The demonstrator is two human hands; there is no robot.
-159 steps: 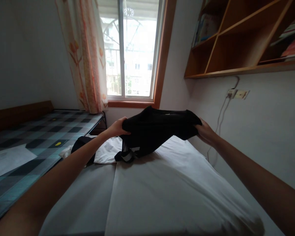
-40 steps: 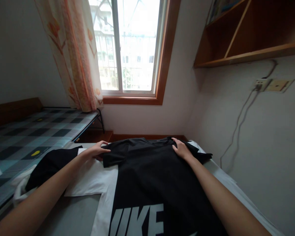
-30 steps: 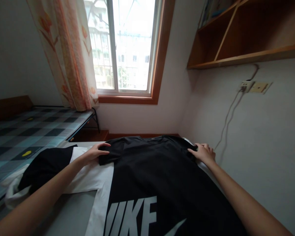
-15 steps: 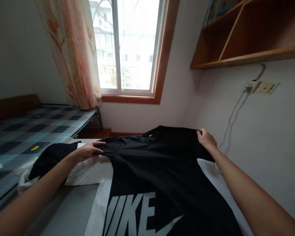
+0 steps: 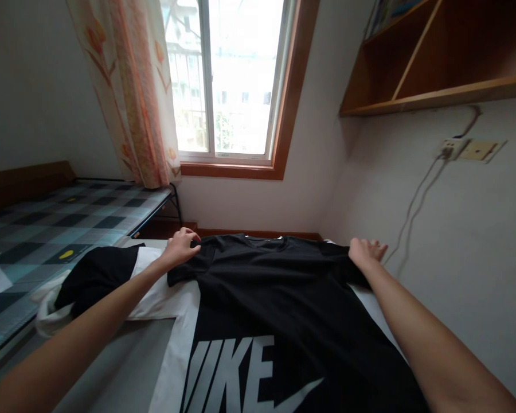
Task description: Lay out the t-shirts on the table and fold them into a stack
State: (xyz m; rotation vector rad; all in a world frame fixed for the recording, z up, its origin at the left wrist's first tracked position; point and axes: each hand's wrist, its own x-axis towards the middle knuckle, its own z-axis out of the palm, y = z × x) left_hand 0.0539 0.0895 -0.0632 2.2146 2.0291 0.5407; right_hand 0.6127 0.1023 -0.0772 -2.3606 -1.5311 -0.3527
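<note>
A black T-shirt (image 5: 275, 292) with large grey letters and a swoosh lies spread out, its collar at the far end. My left hand (image 5: 181, 248) pinches it at the left shoulder, fingers curled around the fabric. At the opposite shoulder, my right hand (image 5: 367, 251) has its fingers bent over the sleeve edge; part of that grip is hidden. Beneath the T-shirt is a white garment (image 5: 167, 338), showing along both sides. A black-and-white cloth bundle (image 5: 97, 275) lies beyond my left forearm.
The clothes rest on a pale grey surface (image 5: 124, 361). A bed with a checked cover (image 5: 107, 221) stands at the left. A curtain (image 5: 144, 115) hangs beside the window (image 5: 245, 80). On the right wall are a wooden shelf (image 5: 456, 92) and a socket with a cable (image 5: 451, 149).
The T-shirt's collar and shoulders have dropped and flattened. My left hand has moved right and up along the shoulder; my right hand has lowered and shifted slightly right.
</note>
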